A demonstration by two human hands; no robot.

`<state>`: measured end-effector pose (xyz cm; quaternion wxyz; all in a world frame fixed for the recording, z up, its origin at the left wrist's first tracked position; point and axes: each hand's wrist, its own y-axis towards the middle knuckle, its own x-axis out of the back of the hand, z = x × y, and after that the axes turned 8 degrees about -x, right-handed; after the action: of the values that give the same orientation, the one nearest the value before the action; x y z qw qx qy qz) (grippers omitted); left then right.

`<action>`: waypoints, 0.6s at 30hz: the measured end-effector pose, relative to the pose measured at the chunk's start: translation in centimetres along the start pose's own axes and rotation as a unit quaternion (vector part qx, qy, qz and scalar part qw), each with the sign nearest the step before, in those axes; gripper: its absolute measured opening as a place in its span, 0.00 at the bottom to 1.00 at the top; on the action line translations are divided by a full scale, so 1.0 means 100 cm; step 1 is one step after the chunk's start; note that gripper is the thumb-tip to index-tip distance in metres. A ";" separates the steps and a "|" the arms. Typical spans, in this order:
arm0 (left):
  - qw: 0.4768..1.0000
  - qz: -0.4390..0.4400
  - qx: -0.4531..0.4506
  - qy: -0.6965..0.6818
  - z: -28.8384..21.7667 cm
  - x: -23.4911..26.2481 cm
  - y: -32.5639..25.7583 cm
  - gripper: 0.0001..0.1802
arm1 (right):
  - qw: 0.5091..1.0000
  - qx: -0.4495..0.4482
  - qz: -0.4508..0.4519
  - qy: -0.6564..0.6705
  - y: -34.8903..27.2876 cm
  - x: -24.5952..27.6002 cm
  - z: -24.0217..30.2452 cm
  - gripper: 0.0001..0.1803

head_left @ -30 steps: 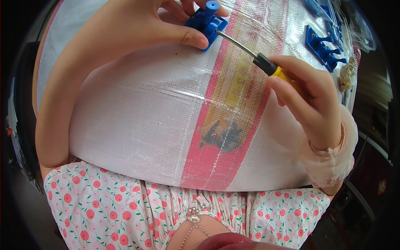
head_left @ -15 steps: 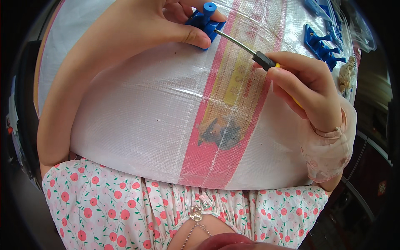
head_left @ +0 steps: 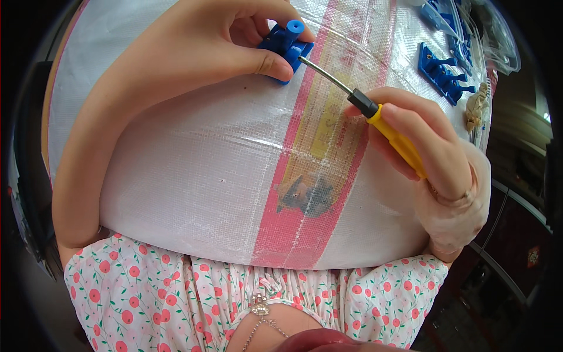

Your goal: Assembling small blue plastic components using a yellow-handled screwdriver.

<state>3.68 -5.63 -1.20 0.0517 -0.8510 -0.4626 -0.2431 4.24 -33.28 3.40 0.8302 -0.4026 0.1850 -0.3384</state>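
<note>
At the far middle of the table, my left hand (head_left: pixel 258 50) grips a blue plastic part (head_left: pixel 285 42) between thumb and fingers. A round peg stands up from the part's flat base. My right hand (head_left: pixel 419 126) is wrapped round the yellow and black handle of a screwdriver (head_left: pixel 393 138). The screwdriver's metal shaft slants away to the left, and its tip meets the near right side of the blue part. Whether a screw sits at that tip is too small to tell.
The table wears a white woven plastic sheet (head_left: pixel 187 158) with a pink-edged printed stripe (head_left: pixel 272 217). At the far right lie another blue pegged part (head_left: pixel 441 73), more blue pieces, clear plastic bags (head_left: pixel 498 41) and a small tan crumpled bundle (head_left: pixel 476 108).
My right hand has turned on the screwdriver, so more of the yellow handle shows. Both hands and the blue part sit slightly lower in the picture, with the tip still at the part.
</note>
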 end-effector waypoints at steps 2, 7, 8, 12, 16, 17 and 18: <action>1.000 0.004 0.012 -0.001 -0.007 0.003 -0.003 0.21 | 0.975 0.153 -0.042 -0.158 0.001 0.000 -0.013 0.17; 1.000 -0.013 0.004 0.001 -0.008 0.009 -0.014 0.22 | 0.908 0.278 -0.108 -0.293 0.005 -0.013 -0.010 0.18; 1.000 -0.018 -0.007 -0.013 -0.004 0.011 -0.016 0.22 | 0.906 0.282 -0.111 -0.294 0.005 -0.014 -0.009 0.18; 0.999 -0.028 -0.025 -0.009 -0.001 0.018 -0.022 0.22 | 0.907 0.300 -0.114 -0.274 0.004 -0.012 -0.004 0.19; 0.999 -0.032 -0.017 0.019 -0.004 0.023 -0.024 0.23 | 0.861 0.357 -0.142 -0.332 0.006 -0.008 -0.007 0.21; 0.999 -0.039 -0.016 0.021 -0.005 0.024 -0.027 0.23 | 0.846 0.375 -0.143 -0.352 0.009 -0.009 -0.004 0.21; 0.999 -0.037 -0.021 0.022 -0.005 0.019 -0.022 0.23 | 0.835 0.389 -0.146 -0.361 0.009 -0.008 -0.006 0.22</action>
<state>2.52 -3.09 -0.15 0.0346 -0.8286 -0.4874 -0.2732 3.71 -32.69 2.33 0.8671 -0.1624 -0.3353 -0.3306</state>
